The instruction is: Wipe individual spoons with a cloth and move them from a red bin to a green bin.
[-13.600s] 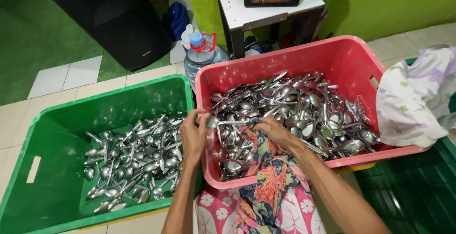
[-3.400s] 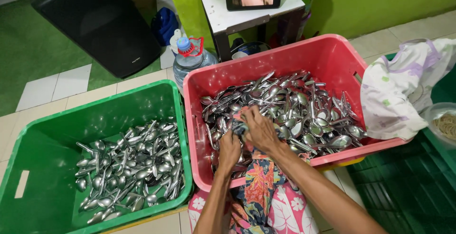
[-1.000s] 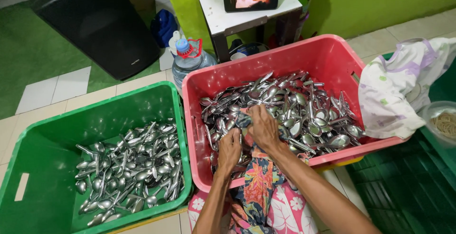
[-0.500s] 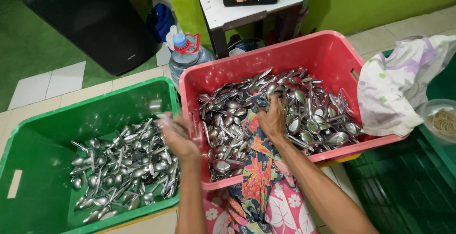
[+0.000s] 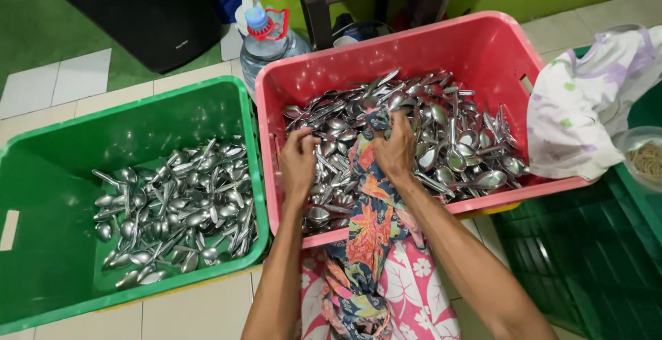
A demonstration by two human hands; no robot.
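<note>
Two hands deep among spoons [image 5: 441,133] in pink crate [image 5: 483,43]. Left hand [image 5: 298,162] curled, clutching spoons; right hand [image 5: 396,150] pinching patterned cloth [image 5: 365,209]. Green crate [image 5: 138,116] left of fingers.

A tiled floor [image 5: 62,88] bears a green crate [image 5: 83,174] and a pink crate [image 5: 496,50].

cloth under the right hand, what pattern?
The cloth is a multicoloured floral print: orange, dark blue, green. Head view, below the right hand.

Hands [image 5: 345,157] among spoons [image 5: 441,123], pink crate [image 5: 496,43]
</note>
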